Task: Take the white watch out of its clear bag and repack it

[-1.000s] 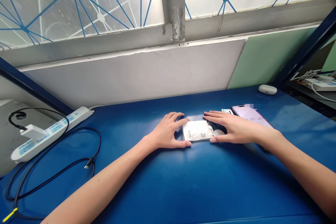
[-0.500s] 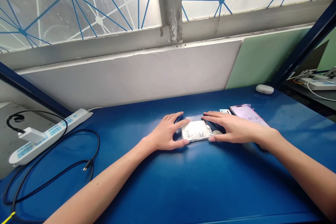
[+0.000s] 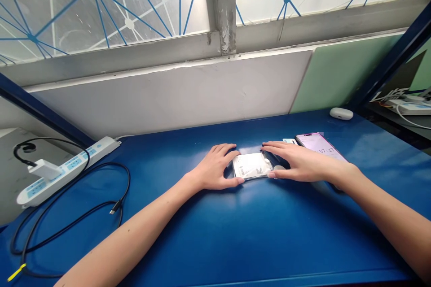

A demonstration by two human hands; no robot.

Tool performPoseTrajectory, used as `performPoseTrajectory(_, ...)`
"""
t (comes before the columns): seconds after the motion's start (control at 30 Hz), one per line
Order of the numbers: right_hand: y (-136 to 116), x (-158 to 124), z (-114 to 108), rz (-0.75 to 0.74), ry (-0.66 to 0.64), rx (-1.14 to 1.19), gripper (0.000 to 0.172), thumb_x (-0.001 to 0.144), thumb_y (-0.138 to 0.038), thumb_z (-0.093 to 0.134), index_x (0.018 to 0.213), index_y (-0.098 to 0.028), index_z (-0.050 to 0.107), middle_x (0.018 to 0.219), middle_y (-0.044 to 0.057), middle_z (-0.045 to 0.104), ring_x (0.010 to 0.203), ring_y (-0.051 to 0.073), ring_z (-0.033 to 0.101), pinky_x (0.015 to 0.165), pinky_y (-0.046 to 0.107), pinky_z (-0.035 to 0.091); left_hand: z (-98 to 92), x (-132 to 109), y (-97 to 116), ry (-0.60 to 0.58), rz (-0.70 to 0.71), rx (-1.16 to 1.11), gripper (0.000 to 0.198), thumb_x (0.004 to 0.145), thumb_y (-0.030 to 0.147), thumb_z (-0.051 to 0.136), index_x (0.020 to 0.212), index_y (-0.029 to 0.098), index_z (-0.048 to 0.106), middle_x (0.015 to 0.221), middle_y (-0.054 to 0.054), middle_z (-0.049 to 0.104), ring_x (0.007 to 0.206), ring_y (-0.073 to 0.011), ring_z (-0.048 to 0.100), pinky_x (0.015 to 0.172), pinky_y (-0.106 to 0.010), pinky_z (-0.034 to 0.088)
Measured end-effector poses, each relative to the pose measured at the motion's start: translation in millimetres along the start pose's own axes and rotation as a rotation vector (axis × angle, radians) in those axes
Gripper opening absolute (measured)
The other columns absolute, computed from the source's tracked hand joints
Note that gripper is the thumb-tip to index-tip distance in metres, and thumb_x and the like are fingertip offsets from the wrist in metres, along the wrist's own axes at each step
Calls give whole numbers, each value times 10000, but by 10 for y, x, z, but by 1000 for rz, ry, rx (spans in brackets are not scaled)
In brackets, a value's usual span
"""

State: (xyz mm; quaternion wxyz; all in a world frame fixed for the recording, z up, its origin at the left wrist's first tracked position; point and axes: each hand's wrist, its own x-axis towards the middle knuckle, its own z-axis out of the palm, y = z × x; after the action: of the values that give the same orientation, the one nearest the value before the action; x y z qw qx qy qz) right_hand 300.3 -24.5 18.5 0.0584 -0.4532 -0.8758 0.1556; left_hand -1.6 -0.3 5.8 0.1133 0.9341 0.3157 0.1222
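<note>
A flat white packet in clear, shiny plastic (image 3: 251,165) lies on the blue table (image 3: 208,237), with small dark print on its face. My left hand (image 3: 217,168) rests at its left end, fingers spread, thumb by the near corner and forefinger by the far one. At the right end my right hand (image 3: 296,161) is open too, its thumb tip touching the packet's near corner. A small round pale object (image 3: 279,168) shows partly under that hand. Behind my right hand and wrist lies a phone (image 3: 318,145) with a lit screen, partly covered.
A white power strip (image 3: 70,168) with a plugged-in charger (image 3: 45,169) lies at the left, its black cable (image 3: 67,228) looped on the table. A small white case (image 3: 341,113) sits at the back right. Beside the phone is a small pale card-like item (image 3: 289,141).
The whole view has shifted slightly to the right. Both hands stay spread at the packet's ends, with only slight finger movement.
</note>
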Motion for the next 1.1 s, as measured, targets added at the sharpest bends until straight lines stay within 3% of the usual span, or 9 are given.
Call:
performPoseTrajectory(0.27,-18,24,53,4,44,-4,863,815,-687,570,1466,-132,462,1506,190,457,1364,415,430,1098,554,388,-3,1,-3,-7,17,6,726,808,624,629,1364,171,514,1475,-183,441,1364,-386,380,1122,-534,309)
performPoseTrajectory(0.47,-136,74,156,18,165,-28,843,915,-613,478,1551,-106,256,1527,205,421,1350,368,463,1059,509,438,17,1,-5,-1,-8,0,697,826,630,613,1360,191,526,1477,-165,448,1371,-374,381,1125,-523,309)
performPoseTrajectory(0.7,-218,137,206,-94,226,-49,440,999,-357,395,1313,-127,600,1314,169,644,1214,321,597,1005,481,497,43,-1,-14,25,-16,-4,716,784,631,665,1346,202,550,1466,-165,467,1361,-371,404,1115,-523,327)
performPoseTrajectory(1.1,-213,162,281,-188,272,-131,368,973,-167,381,1261,-106,600,1275,194,660,1183,322,624,1019,520,488,30,1,-27,39,-18,-20,706,764,620,691,1319,198,586,1451,-166,488,1352,-372,421,1112,-520,334)
